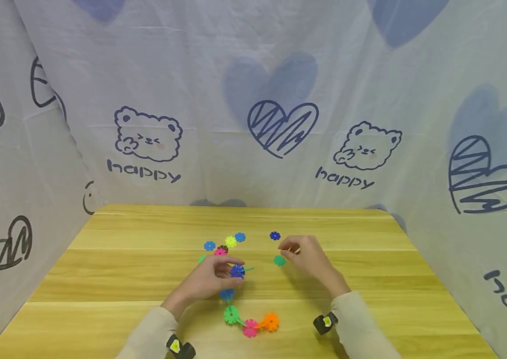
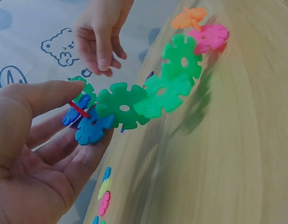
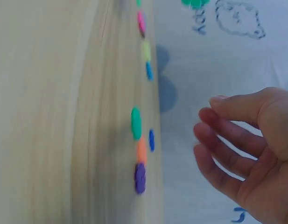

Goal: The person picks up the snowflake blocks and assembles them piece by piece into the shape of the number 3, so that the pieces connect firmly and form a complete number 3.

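Note:
My left hand (image 1: 206, 279) pinches one end of a chain of notched plastic snowflake discs between thumb and fingers. In the left wrist view, a blue disc (image 2: 93, 129) and a dark blue disc (image 2: 74, 114) sit at the fingertips, with a thin red disc seen edge-on between them. Several green discs (image 2: 118, 100) follow, then a pink disc (image 2: 211, 38) and an orange disc (image 2: 189, 18) at the far end. My right hand (image 1: 311, 255) holds nothing, its fingers loosely bent, close to a loose teal-green disc (image 1: 279, 261) and a dark blue disc (image 1: 274, 236).
Left of centre at the back of the wooden table (image 1: 136, 224) lie loose discs, among them a yellow disc (image 1: 231, 241) and a pink disc (image 1: 220, 253). The right wrist view shows a purple disc (image 3: 140, 178) and an orange disc (image 3: 142, 149). Printed cloth (image 1: 217, 149) hangs behind.

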Motion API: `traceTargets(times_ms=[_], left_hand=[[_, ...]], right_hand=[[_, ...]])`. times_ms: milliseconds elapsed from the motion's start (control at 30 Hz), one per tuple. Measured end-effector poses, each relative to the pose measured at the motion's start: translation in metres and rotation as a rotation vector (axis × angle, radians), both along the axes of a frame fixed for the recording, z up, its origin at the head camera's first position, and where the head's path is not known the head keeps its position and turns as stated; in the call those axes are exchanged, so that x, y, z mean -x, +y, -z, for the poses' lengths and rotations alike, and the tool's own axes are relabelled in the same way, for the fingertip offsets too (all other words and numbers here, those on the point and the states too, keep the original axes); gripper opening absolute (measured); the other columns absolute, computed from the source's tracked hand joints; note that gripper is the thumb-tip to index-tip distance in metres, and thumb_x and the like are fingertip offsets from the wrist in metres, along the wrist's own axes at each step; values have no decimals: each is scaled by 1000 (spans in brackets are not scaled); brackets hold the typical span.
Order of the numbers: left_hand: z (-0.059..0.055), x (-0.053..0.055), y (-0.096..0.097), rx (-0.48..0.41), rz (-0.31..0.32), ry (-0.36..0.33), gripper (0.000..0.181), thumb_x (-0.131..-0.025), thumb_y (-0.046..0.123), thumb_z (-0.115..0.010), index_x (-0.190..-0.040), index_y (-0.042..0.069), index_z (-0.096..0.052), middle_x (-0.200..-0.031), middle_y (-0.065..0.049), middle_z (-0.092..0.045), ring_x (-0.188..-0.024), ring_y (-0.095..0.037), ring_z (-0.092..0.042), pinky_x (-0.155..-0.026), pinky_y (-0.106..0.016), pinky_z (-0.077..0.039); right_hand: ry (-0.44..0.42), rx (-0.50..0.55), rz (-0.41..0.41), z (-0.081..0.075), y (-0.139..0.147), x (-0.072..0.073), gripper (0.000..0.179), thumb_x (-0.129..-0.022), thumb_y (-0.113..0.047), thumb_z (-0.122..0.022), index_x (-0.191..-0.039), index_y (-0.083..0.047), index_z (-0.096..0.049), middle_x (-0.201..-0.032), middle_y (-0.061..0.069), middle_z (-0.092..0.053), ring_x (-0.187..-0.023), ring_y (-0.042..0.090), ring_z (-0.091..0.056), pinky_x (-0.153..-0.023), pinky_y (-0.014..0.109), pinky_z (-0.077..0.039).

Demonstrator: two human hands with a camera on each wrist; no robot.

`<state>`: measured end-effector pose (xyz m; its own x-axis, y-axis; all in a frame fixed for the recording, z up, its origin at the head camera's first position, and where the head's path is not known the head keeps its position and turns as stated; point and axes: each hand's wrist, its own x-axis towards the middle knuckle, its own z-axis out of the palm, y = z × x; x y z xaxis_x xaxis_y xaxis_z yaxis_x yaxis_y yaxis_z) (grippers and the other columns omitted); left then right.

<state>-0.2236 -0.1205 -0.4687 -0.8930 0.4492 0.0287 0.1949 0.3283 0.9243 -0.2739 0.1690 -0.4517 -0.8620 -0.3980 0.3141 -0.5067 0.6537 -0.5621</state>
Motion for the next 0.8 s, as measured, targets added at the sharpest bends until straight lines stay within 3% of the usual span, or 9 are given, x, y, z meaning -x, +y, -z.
traceTargets(times_ms=[200,333,433,600,800], left_hand=[[1,0,-3,-55,4,-38,52,-92,20,-79,-135,-2,-61,-104,-13,-73,-97,-19,-71,-92,-34,-61],[1,2,-3,-26,-7,-29,50,-93,25,-79,-135,2,-63,-109,-11,-72,-100,-18,-69,-92,-35,-61],[2,2,-4,-8,-4,-21,50,-92,24,-79,-135,3,-64,-112,-11,-72,-102,-18,-69,-93,-34,-61],[3,1,-5,-10,27,-20,50,-92,18,-79,-138,4,-63,-112,-11,-71,-103,-20,-69,-92,-30,-61],[4,2,-6,-14,38,-21,50,-93,17,-78,-138,3,-62,-112,-11,-72,-103,-19,-69,-93,-30,-60]], right_hand=[[-94,-115,-23,9,6,21,9,-92,-4,-75,-100,0,-77,-96,11,-78,-78,16,-68,-70,25,-58],[-174,-171,-15,18,1,27,19,-92,-9,-77,-108,0,-76,-108,13,-75,-93,22,-68,-84,36,-61],[-175,-213,2,24,-3,29,22,-89,-12,-80,-108,-2,-77,-110,13,-72,-100,26,-66,-93,43,-58],[-128,-243,10,29,-7,30,13,-87,-9,-82,-98,-4,-77,-97,8,-68,-91,21,-62,-87,40,-57],[-150,-207,-16,30,-8,28,12,-86,-6,-82,-94,-8,-74,-86,3,-68,-80,14,-58,-74,28,-53]])
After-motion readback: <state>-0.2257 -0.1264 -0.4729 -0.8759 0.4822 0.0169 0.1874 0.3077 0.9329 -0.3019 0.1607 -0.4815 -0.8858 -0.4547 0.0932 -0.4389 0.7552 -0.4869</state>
